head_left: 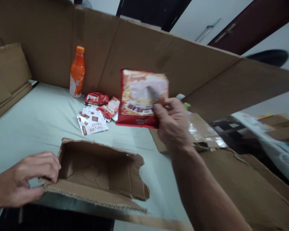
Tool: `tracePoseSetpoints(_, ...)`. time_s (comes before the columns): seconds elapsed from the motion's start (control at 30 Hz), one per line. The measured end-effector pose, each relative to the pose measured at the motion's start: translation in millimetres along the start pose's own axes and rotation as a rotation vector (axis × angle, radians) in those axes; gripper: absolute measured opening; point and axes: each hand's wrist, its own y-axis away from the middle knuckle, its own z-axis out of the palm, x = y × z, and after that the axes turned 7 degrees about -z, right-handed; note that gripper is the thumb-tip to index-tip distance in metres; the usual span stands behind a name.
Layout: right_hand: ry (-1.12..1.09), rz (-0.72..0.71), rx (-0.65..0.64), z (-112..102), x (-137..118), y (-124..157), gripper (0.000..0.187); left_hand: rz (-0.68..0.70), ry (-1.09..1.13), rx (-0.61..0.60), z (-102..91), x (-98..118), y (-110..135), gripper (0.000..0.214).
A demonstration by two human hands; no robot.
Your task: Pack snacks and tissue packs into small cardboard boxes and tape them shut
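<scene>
My right hand (172,120) pinches the lower right corner of a red food packet (139,96) with a picture on its front, holding it up above the cloth. On the left, my left hand (36,175) grips the torn left edge of an open cardboard box (93,171), whose inside shows nothing in it. Behind the box lie white sachets (92,120) printed with brown pieces, a red-and-white packet (109,108) and a shiny red packet (96,98). An orange bottle (77,73) stands upright beside them.
A tall cardboard wall (93,38) runs along the back of the pale green cloth (45,112). More cardboard stands at the left (7,77). At the right are a taped cardboard box (202,130) and a large flap (245,183), near my right forearm.
</scene>
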Motion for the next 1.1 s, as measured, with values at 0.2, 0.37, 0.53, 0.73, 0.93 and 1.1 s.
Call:
tracePoseSetpoints(0.2,0.248,-0.450,-0.002,-14.6,-99.4,53.5,0.011,0.037,0.008,0.000,4.3,3.8,-0.8,0.029)
tracePoseSetpoints(0.37,0.393,-0.585,-0.551,-7.0,-129.6,79.8,0.021,0.048,-0.076,0.018,3.9,9.2,-0.4,0.021)
tracePoseSetpoints(0.53,0.410,-0.652,-0.930,5.8,-115.9,84.1,0.033,0.055,-0.104,0.062,7.7,9.4,2.3,0.021)
tracePoseSetpoints(0.73,0.517,-0.526,-1.247,40.0,-102.9,80.2,0.026,0.034,-0.197,0.105,7.9,7.4,4.6,0.022)
tracePoseSetpoints(0.93,0.671,-0.339,-1.569,65.3,-107.9,72.2,0.023,0.009,-0.319,-0.007,5.6,0.2,4.1,0.027)
tracePoseSetpoints(1.1,0.639,-0.294,-1.632,67.1,-108.7,75.6,0.020,-0.001,-0.292,-0.051,2.3,0.8,0.5,0.027)
